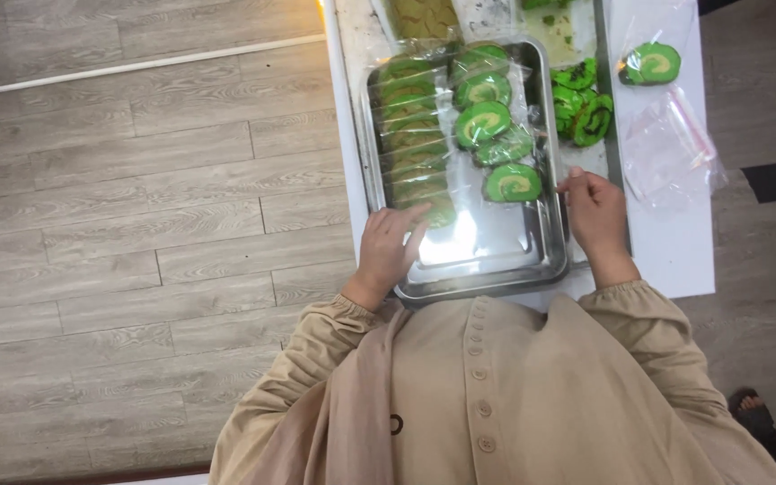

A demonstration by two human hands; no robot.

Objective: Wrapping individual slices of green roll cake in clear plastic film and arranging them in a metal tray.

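While both hands work over the steel tray [545, 256], the left hand [388, 247] rests on the tray's near-left part, its fingers extended and loosely spread; the fingertips press on the nearest wrapped slice [437, 211] in the left-hand row [410, 135]. It closes on nothing. This flat contact appears to steady the overlapped row so that the slices stay shingled against one another.

The right hand [595, 211] sits at the tray's right rim, fingers curled inward and thumb and forefinger pinched together beside a wrapped green swirl slice [514, 182]. Whether it grips the edge of that slice's clear wrapper cannot be told.

Further up the tray from that slice, more bagged swirl slices [482, 108] lie flat and loosely scattered. The near end of the tray is bare metal with a strong glare.

Just beyond the tray's right rim, unwrapped green slices [586, 103] are heaped, probably kept within reach of the right hand. Further right of the tray lie empty clear bags [671, 153], and one more bagged slice [653, 63] beyond them.

The tray stands on a white table [675, 260]. Left of the tray, past the table edge, grey wood-plank flooring [136, 224] fills the room. A sandalled foot [752, 413] shows on the floor, below and right of the tray.
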